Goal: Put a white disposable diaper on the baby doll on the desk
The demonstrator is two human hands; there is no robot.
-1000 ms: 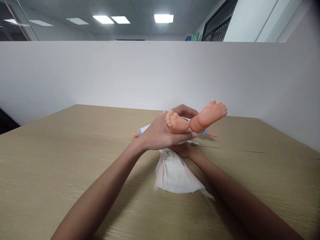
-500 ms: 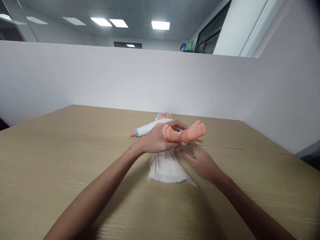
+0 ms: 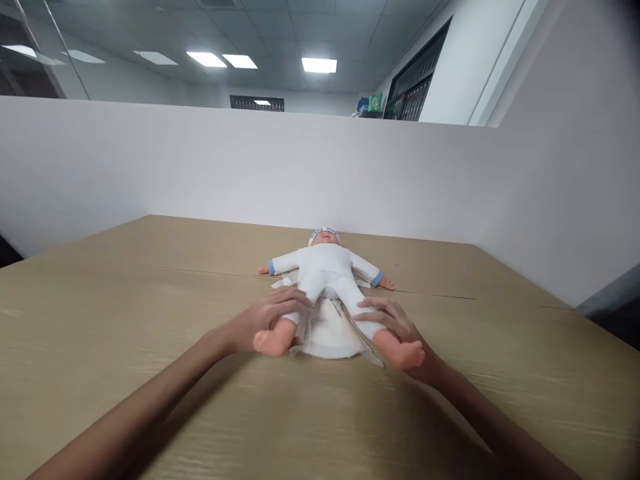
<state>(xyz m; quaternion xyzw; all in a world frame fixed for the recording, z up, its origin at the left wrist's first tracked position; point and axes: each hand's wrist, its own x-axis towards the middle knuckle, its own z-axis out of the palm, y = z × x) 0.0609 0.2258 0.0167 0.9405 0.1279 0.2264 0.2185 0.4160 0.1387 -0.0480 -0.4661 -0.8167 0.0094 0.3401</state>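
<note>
A baby doll (image 3: 327,263) in a white suit with blue cuffs lies on its back, head away from me, arms and legs spread. My left hand (image 3: 275,312) is wrapped around the lower leg on the left, just above the bare foot. Around the other lower leg my right hand (image 3: 395,320) is curled, its fingers across the white trouser leg. Under the doll's hips an open white diaper (image 3: 330,337) is spread, its front part towards me between the legs. Tabs of the diaper stick out at both sides of the waist.
The doll lies on a wood-coloured table (image 3: 150,387) with a thin seam running across it. A white partition (image 3: 225,167) stands behind the table and continues along the right. Beyond it are ceiling lights and a green package (image 3: 375,102).
The doll's legs were held up together by my left hand; now they are lowered and parted. My right hand has moved from the diaper to the leg on the right.
</note>
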